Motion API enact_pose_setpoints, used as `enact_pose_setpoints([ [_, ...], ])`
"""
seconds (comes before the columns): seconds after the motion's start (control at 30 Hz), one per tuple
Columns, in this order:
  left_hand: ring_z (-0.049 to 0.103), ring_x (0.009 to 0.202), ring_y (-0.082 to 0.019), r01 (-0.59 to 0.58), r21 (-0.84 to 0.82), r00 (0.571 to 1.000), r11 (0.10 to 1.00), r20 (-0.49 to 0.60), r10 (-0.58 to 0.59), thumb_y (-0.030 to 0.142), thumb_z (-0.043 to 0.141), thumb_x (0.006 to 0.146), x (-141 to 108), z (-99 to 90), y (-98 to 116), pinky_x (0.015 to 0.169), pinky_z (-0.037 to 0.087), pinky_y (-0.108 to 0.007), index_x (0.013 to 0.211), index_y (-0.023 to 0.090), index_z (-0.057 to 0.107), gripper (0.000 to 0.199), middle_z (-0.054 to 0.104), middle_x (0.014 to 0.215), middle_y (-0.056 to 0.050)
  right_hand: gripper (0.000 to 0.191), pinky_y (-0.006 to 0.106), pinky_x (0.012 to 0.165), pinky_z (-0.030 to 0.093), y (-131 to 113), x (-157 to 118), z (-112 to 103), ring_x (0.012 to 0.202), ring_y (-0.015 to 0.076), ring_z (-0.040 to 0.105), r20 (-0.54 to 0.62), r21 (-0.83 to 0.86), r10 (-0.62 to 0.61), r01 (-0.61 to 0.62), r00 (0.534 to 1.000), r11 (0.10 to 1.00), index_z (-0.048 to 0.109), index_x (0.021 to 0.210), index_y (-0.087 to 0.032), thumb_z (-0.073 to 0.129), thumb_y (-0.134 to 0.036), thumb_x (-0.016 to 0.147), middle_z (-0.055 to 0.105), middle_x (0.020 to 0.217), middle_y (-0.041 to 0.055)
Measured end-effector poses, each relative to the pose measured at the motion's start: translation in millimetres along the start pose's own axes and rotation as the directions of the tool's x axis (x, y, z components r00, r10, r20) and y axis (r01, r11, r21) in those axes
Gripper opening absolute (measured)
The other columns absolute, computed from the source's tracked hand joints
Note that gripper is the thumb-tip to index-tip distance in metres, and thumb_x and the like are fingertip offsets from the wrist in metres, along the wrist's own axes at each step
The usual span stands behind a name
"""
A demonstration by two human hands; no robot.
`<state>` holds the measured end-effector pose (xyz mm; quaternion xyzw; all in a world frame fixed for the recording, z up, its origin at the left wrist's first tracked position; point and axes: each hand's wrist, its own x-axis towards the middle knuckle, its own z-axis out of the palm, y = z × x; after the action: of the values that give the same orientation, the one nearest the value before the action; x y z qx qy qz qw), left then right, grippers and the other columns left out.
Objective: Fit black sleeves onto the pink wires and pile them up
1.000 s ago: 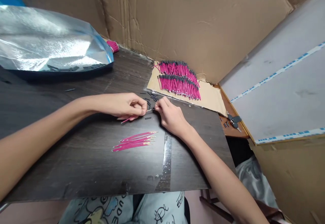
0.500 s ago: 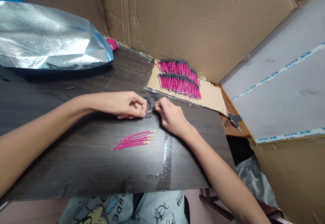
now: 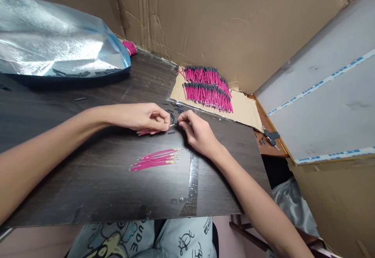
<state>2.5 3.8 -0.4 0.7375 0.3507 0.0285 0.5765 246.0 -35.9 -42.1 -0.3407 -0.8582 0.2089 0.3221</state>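
Note:
My left hand is closed in a pinch on a pink wire, whose bare metal tip sticks out between its thumb and finger. Close on its right, my right hand pinches a short black sleeve, which meets the wire's metal tip. How far the tip sits in the sleeve cannot be made out. Several loose black sleeves lie on the table just behind both hands, and one sleeve lies below them. Nearer to me rests a loose bunch of pink wires with metal ends.
Two rows of pink wires with black ends lie on a cardboard sheet at the back. A silver bag holding black sleeves stands at left. Keys lie on a ledge to the right. Cardboard walls close the back.
The wire's tip and the black sleeve have come closer together, and my right hand has shifted slightly left. The wires on the table lie as before; the view has tilted a little.

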Motion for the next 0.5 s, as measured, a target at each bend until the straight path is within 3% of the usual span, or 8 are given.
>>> enact_pose_setpoints([
  [0.13, 0.046, 0.050, -0.012, -0.005, -0.012, 1.000, 1.000, -0.017, 0.004, 0.043, 0.072, 0.085, -1, 0.6, 2, 0.043, 0.033, -0.022, 0.080, 0.020, 0.066, 0.024, 0.055, 0.065, -0.003, 0.010, 0.032, 0.085, 0.053, 0, 0, 3, 0.100, 0.0168, 0.064, -0.070, 0.058, -0.010, 0.014, 0.998, 0.998, 0.053, 0.112, -0.021, 0.046, -0.020, 0.105, 0.066, 0.109, 0.0066],
  [0.37, 0.047, 0.049, -0.012, -0.033, 0.032, 0.998, 0.999, -0.056, 0.035, 0.050, 0.070, 0.087, 2, 1.1, -4, 0.042, 0.033, -0.022, 0.081, 0.020, 0.068, 0.030, 0.057, 0.065, -0.003, 0.012, 0.034, 0.084, 0.055, -9, -1, 2, 0.103, 0.0176, 0.066, 0.007, 0.041, 0.067, -0.068, 0.998, 0.997, 0.055, 0.115, -0.023, 0.048, -0.025, 0.106, 0.068, 0.114, 0.0059],
  [0.5, 0.048, 0.049, -0.010, -0.024, 0.024, 0.996, 0.999, -0.087, 0.026, 0.045, 0.070, 0.087, 2, 2.5, -5, 0.043, 0.032, -0.019, 0.083, 0.019, 0.070, 0.027, 0.060, 0.066, -0.002, 0.013, 0.033, 0.083, 0.055, -10, -1, 3, 0.101, 0.0169, 0.066, -0.004, 0.056, 0.070, -0.070, 0.998, 0.996, 0.056, 0.116, -0.022, 0.048, -0.026, 0.106, 0.069, 0.114, 0.0055],
])
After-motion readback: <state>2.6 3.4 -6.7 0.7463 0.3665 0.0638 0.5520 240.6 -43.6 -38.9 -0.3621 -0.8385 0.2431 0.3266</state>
